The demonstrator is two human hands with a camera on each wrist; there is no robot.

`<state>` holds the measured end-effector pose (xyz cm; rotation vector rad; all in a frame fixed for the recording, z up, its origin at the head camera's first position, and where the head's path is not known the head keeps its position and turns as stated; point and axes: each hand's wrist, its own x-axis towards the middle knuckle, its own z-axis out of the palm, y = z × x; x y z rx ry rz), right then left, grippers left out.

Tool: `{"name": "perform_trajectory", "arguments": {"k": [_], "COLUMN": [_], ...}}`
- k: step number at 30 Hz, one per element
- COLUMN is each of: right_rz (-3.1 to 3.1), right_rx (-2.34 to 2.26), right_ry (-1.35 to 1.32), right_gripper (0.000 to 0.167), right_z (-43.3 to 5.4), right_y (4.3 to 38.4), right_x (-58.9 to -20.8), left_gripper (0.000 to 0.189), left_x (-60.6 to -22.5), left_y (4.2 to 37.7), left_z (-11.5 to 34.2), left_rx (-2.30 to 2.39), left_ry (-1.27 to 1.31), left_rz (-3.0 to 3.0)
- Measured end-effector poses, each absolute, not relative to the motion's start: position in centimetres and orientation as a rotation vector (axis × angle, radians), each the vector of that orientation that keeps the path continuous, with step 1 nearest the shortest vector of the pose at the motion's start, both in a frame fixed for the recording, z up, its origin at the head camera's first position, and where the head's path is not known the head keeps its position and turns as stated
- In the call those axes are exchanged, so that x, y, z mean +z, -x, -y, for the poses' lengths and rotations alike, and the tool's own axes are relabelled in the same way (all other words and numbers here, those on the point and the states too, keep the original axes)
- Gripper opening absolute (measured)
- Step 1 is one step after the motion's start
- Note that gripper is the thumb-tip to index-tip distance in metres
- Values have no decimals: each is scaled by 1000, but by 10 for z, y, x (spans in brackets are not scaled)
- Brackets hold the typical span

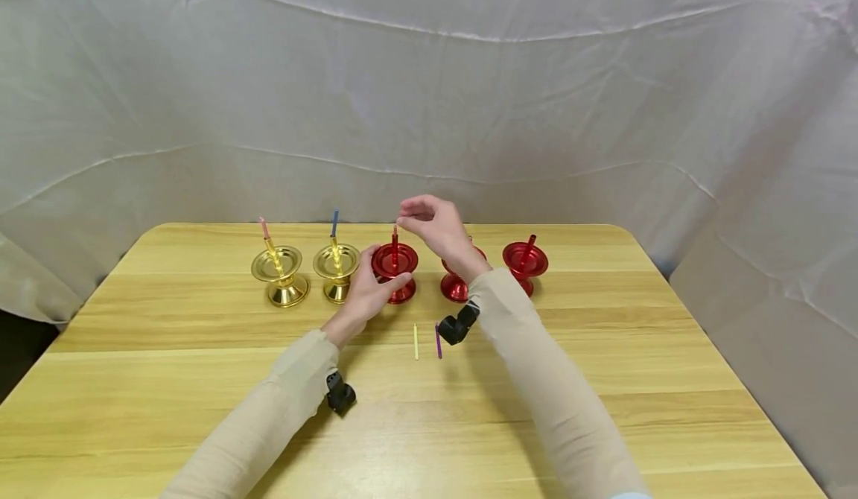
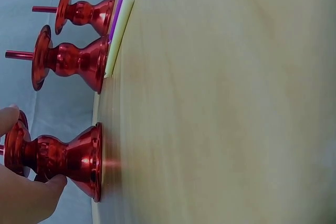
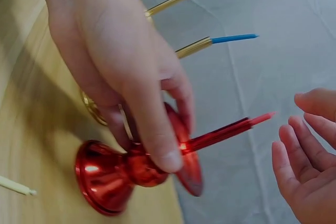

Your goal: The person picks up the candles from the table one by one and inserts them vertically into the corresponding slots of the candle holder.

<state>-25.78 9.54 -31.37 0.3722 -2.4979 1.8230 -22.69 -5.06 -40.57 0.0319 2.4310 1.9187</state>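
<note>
My left hand [image 1: 365, 294] grips a shiny red candle holder [image 1: 402, 292] around the waist below its dish, thumb on the near side. The holder's base stands on the table. A short pinkish-red candle [image 3: 262, 118] sits upright in the top of its tube, showing only its upper part. Just beyond the candle's tip is my right hand [image 1: 439, 227], fingers loosely bent and apart from it, with nothing held; the right wrist view shows a gap between fingertips and candle.
To the left stand two gold holders [image 1: 287, 292], bearing a pink candle [image 1: 264, 228] and a blue candle [image 1: 335, 222]. Two more red holders [image 2: 79, 59] with bare tubes stand to the right. A yellow candle [image 1: 416, 342] and a purple candle [image 1: 439, 344] lie on the table in front.
</note>
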Motion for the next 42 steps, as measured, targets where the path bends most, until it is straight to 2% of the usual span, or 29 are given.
{"name": "perform_trajectory", "arguments": {"k": [9, 15, 24, 32, 42], "right_rz": [2301, 2212, 2252, 2313, 2551], "right_rx": [1748, 1723, 1640, 1604, 1428], "right_ry": [-426, -359, -209, -247, -195], "right_gripper": [25, 27, 34, 40, 68], "right_z": [-125, -152, -173, -177, -179], "right_y": [248, 242, 223, 210, 218], "right_x": [-285, -283, -322, -361, -386], "left_gripper": [81, 80, 79, 80, 81], "left_x": [-405, -406, -406, -407, -407], "left_y": [227, 228, 227, 226, 227], "left_z": [50, 51, 51, 49, 50], "left_rx": [1924, 1925, 1943, 1975, 1960], "left_ry": [-23, -34, -26, -37, -21], "left_rz": [-2418, -2429, -2411, -2375, -2392]}}
